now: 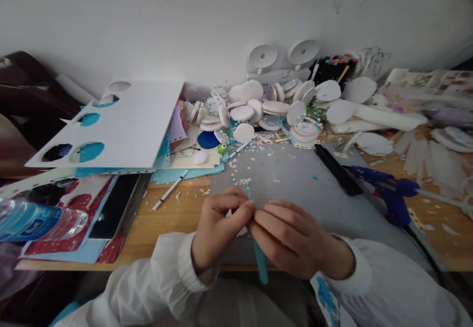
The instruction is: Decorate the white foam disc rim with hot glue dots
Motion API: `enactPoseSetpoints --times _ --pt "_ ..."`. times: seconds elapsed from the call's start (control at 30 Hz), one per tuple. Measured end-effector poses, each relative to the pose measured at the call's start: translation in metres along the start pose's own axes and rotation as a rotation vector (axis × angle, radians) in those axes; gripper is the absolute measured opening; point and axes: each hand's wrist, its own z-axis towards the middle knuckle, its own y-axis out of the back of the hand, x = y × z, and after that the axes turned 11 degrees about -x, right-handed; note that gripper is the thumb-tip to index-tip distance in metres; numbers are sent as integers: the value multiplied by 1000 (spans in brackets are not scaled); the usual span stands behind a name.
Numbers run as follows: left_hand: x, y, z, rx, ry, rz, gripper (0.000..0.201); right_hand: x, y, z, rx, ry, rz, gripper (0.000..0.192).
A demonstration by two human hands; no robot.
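Observation:
My left hand [221, 228] and my right hand [291, 236] meet fingertip to fingertip above the near edge of the grey mat [291, 174]. The right fingers are closed around a slim teal stick-like piece [261, 263], whose rounded end points down toward my lap. A thin teal part shows beyond the fingertips. My left thumb and forefinger are pinched at the same spot; what they grip is hidden. A bit of white shows behind the left fingers. Just past them lie small white and blue crumbs [242, 181].
White foam discs [242, 114] are heaped along the wall. To the right lie a black bar [338, 169] and a blue glue gun [391, 189]. At left are a white board with round holes [148, 120], a phone [115, 206], a water bottle [40, 221] and a white pen [170, 190].

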Motion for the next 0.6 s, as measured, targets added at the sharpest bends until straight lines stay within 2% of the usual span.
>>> enactPoseSetpoints --times 0.07,0.13,0.23,0.27,0.33,0.4,0.47,0.53,0.6 --pt "0 4 8 76 -34 37 34 -10 5 -6 1 -6 1 13" --pt "3 14 19 169 -95 136 33 -23 6 -13 -39 -128 -1 11" --pt "19 34 34 27 -280 377 27 -44 -1 -25 -282 -492 -5 19" --pt "27 39 37 48 -323 452 24 -50 -6 -29 -367 -624 13 18" --pt "46 46 41 208 -334 542 19 -60 -16 -36 -467 -869 100 9" --pt "62 46 42 351 -364 591 17 -67 -25 -43 -476 -1082 225 8" --pt "74 43 44 436 -393 587 17 -69 -32 -50 -441 -1243 334 14" --pt "80 40 47 450 -378 527 21 -68 -36 -57 -381 -1354 413 17" --pt "82 39 51 412 -320 437 28 -66 -38 -66 -344 -1446 479 19"
